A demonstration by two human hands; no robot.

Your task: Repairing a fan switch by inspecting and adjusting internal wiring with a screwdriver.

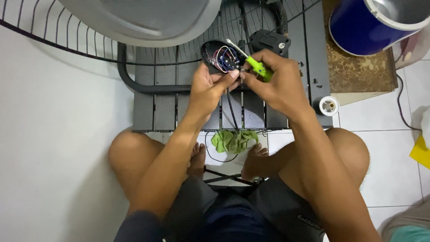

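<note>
While I look straight down from the head camera, I see a white tiled floor [58, 148] filling the left half and lower right of the frame, with a dark grey slatted platform [154, 105] lying across the upper middle. The person sits on the floor with bare knees spread at mid-frame and bare feet meeting just below the platform's near edge, where a crumpled green cloth [234, 141] lies between them.

At upper centre, the left hand [208, 87] grips a small black switch housing [210, 51], opened to show a bundle of red, blue and white wires [222, 59]. The right hand [275, 80] is closed around a lime-green screwdriver [259, 68], whose metal tip reaches up and left over the housing. The fingertips of both hands touch beside the wires. A thin black cable [231, 110] hangs from the housing down across the platform.

Behind the hands, a wire fan guard [40, 33] curves across the top of the frame, with a pale grey fan blade [143, 18] over it at upper left. A black tube [130, 78] bends along the platform's left side. At upper right a blue bucket [365, 24] stands on a brown mat [354, 69], and a white tape roll [328, 105] sits just right of the platform. A yellow scrap [421, 152] shows at the right edge.
</note>
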